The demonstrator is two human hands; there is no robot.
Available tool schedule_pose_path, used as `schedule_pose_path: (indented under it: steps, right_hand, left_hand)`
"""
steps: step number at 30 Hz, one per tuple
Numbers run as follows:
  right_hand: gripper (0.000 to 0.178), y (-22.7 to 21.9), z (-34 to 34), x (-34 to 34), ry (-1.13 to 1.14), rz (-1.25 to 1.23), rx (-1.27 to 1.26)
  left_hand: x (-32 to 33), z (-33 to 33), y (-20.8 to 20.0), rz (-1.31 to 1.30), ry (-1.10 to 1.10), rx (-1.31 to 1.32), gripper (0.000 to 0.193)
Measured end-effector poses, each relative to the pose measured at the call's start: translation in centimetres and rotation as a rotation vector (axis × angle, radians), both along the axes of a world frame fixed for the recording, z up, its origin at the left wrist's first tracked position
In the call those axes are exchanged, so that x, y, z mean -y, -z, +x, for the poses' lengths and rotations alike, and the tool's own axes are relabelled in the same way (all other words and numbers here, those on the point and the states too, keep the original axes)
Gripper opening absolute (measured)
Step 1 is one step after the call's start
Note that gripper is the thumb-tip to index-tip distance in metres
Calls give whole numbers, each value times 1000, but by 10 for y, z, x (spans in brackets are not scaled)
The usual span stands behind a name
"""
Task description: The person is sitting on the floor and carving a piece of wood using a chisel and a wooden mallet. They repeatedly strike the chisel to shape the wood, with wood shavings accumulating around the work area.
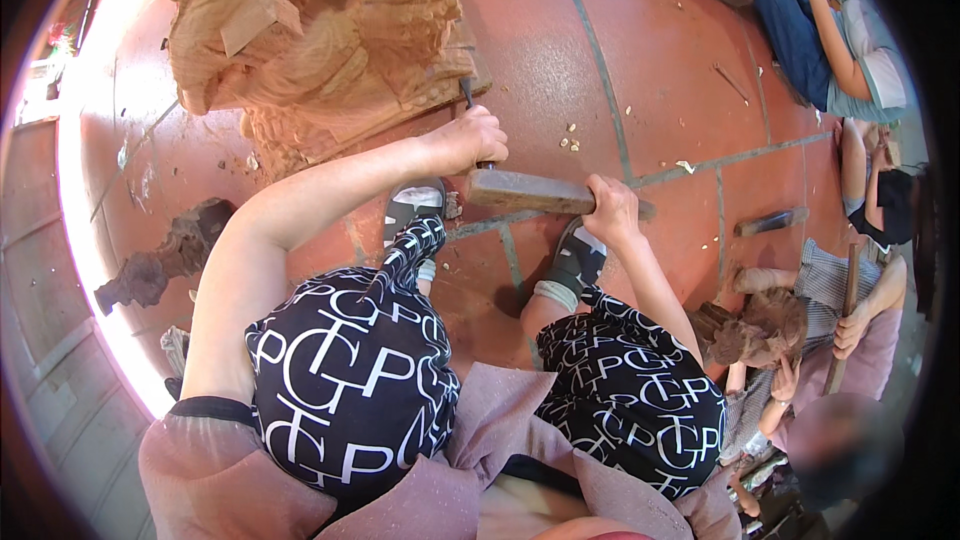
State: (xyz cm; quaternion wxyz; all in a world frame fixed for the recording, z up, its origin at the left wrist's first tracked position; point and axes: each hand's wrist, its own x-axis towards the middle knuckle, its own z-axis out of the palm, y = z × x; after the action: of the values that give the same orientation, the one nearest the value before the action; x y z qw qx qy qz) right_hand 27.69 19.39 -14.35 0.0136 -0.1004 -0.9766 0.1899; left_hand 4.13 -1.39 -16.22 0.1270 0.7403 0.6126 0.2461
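Observation:
My left hand [472,140] is closed around a chisel [466,92], whose dark blade points away from me at the edge of a large carved wood piece [330,70]. Gripped in my right hand [613,210] is a wooden mallet [528,192], a long squared block lying sideways. The mallet's left end is close below my left hand and the chisel's butt; whether they touch I cannot tell. Swirling relief covers the light brown carving, and a squared block sticks up from it.
Red floor tiles [680,60] carry scattered wood chips [570,138]. A dark gnarled wood piece [170,250] lies at left. To the right are a dark club-like tool [770,222], another carving [765,325] and a co-worker's hand [852,330] on a wooden stick. Another person sits at far right.

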Motion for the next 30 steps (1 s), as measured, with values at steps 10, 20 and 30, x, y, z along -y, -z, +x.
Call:
schedule_pose_path:
  steps: [10, 20, 30]
  right_hand:
    - [21, 0, -2, 4, -9, 54, 18]
    - [17, -2, 2, 8, 65, -36, -40]
    - [17, 3, 14, 14, 88, -128, -149]
  left_hand:
    - [1, 1, -1, -5, 5, 11, 19]
    - [2, 0, -10, 27, -32, -47, 10]
    - [-3, 17, -3, 46, -42, -19, 10]
